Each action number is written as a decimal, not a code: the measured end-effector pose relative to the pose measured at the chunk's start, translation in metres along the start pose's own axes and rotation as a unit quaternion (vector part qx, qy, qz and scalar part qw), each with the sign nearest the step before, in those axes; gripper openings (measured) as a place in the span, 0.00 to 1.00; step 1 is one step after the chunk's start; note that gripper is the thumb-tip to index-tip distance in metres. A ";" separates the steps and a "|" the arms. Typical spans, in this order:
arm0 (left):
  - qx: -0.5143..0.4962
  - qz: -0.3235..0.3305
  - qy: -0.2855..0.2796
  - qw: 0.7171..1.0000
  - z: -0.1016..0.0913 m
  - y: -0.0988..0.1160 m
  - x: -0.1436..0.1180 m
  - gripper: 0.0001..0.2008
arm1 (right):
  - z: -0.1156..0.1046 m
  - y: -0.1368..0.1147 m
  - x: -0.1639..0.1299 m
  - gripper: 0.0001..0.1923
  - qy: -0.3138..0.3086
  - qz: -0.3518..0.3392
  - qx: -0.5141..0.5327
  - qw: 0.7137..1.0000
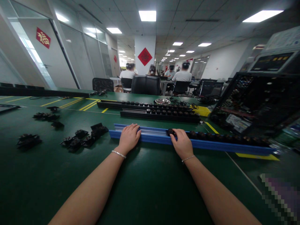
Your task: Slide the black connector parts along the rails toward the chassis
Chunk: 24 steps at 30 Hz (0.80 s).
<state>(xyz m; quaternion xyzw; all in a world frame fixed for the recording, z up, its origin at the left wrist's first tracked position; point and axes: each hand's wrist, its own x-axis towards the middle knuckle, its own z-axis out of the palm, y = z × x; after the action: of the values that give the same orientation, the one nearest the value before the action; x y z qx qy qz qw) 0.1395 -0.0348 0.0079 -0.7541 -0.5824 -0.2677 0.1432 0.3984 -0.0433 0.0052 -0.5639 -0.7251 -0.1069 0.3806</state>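
A long blue channel-shaped rail (152, 136) lies across the green table in front of me. My left hand (129, 136) is closed over its left part, the fingers reaching across the walls and the thumb at the near side. Farther right, my right hand (182, 142) pinches a small round black part (171, 132) at the channel. To the right of that hand, a row of similar black parts (217, 137) sits in the rail. Between my hands, a stretch of the channel's pale inside shows. Fine details of the black parts are too dark to make out.
Loose black pieces (78, 139) lie in clusters at the left. Two black rails (161, 116) holding parts stand behind the blue one, near a round metal dish (162, 101) and a yellow tray (201, 110). An open computer case (253, 106) rises at the right. People sit farther back.
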 end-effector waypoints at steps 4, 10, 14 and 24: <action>-0.003 -0.001 -0.002 1.000 -0.001 0.001 0.000 0.19 | 0.001 -0.002 -0.001 0.16 -0.002 -0.010 0.019 1.000; 0.002 -0.002 -0.005 1.000 0.000 0.000 0.000 0.20 | 0.002 -0.004 -0.001 0.16 -0.007 -0.032 0.028 0.999; 0.001 -0.001 -0.004 1.000 0.000 0.000 0.000 0.20 | 0.003 -0.004 -0.002 0.16 -0.029 -0.059 0.040 0.997; 0.011 0.001 -0.004 1.000 0.002 0.000 0.000 0.20 | 0.005 -0.007 -0.003 0.17 -0.053 -0.087 0.038 0.994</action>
<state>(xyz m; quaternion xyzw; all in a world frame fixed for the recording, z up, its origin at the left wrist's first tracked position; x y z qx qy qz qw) 0.1397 -0.0338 0.0062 -0.7544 -0.5848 -0.2578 0.1499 0.3906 -0.0449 0.0018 -0.4887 -0.7939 -0.0818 0.3524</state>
